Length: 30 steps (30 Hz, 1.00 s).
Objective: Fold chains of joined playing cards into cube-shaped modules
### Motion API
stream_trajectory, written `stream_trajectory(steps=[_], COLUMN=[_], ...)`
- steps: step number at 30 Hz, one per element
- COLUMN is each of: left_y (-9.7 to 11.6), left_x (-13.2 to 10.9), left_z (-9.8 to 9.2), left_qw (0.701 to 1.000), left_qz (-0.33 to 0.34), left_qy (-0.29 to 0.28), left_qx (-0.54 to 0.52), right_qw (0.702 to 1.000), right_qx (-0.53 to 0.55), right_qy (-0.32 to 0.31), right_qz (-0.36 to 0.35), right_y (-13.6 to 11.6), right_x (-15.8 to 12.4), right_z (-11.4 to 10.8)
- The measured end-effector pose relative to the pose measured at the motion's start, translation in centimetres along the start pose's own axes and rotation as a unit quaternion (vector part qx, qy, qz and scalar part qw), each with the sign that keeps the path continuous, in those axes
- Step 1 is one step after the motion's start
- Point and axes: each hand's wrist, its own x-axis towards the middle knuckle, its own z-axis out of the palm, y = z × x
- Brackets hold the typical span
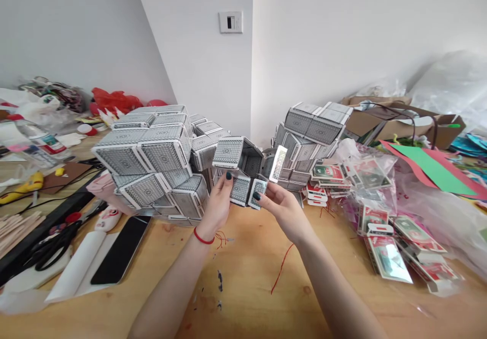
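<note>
Between my two hands, above the tabletop, is a folded playing-card box with grey patterned faces and white edges; one side of the folded piece stands open toward the right. My left hand grips its left side, thumb on the front face. My right hand pinches a card flap at its right side. Behind sit stacked card boxes: a large stack at left and a smaller stack at right. Which boxes are joined to the held piece I cannot tell.
At left lie a black phone, black scissors, a yellow glue gun and a plastic bottle. Card packs and plastic bags crowd the right. A cardboard box stands behind; red thread lies in front.
</note>
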Motion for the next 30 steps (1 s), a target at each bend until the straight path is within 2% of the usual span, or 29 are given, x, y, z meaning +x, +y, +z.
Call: stream_trajectory(steps=[5,22,30], left_y=[-0.08,-0.44,-0.37], left_x=[-0.08,-0.03,0.01], left_z=[0.0,0.09,0.37], left_qw=[1.0,0.999,0.999], left_qz=[0.005,0.031,0.025], left_qy=[-0.003,0.042,0.011], left_qx=[-0.009,-0.001,-0.043], right_qw=[1.0,0.999,0.999], right_qx=[0.017,0.035,0.047], right_qy=[0.006,0.0,0.008], right_qz=[-0.003,0.007,0.01], right_y=[0.27,0.85,0.84], right_x=[0.15,0.22,0.26], right_z=[0.03,-0.3,-0.08])
